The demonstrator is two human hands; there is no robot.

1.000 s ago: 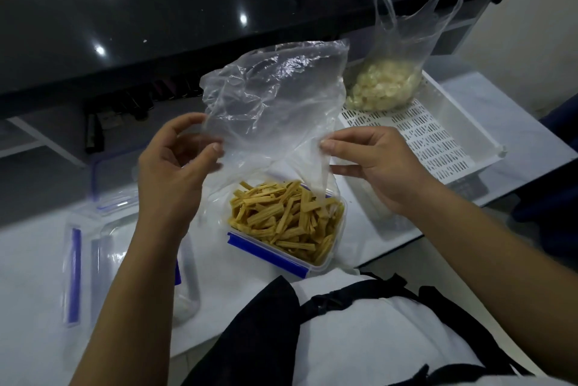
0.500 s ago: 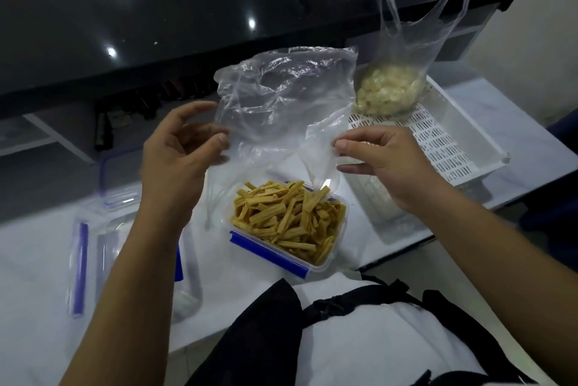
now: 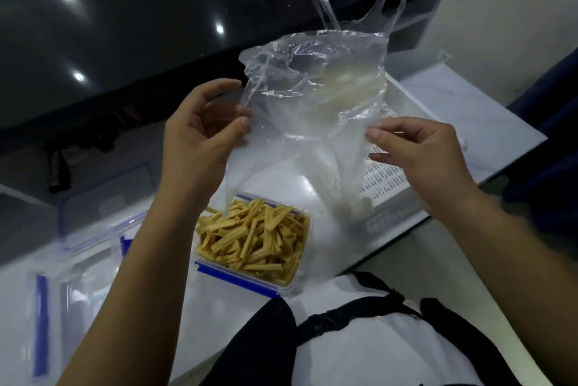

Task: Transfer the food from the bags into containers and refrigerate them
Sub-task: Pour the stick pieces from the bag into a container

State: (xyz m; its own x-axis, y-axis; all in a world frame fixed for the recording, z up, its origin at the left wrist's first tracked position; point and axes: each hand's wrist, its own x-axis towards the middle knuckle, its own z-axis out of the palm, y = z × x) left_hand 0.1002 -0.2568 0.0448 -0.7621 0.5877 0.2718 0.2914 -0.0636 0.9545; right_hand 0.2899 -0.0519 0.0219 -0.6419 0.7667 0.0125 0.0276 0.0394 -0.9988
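An empty clear plastic bag (image 3: 312,104) hangs in the air between my two hands. My left hand (image 3: 200,138) pinches its left edge with thumb and fingers. My right hand (image 3: 419,151) pinches its right edge. Below the bag, a clear container with blue clips (image 3: 237,274) sits on the white counter, filled with yellow strips of food (image 3: 253,238). Behind the held bag stands a second plastic bag (image 3: 384,7); only its handles show clearly, and its contents are blurred through the held bag.
A white perforated tray (image 3: 384,179) lies at the right under the second bag. Empty clear containers and lids with blue clips (image 3: 78,229) lie at the left. A dark glossy counter (image 3: 156,25) rises behind. A black strap (image 3: 344,317) crosses my white shirt below.
Both hands have lifted the empty bag higher and to the right, off the container. It now hangs in front of the second bag.
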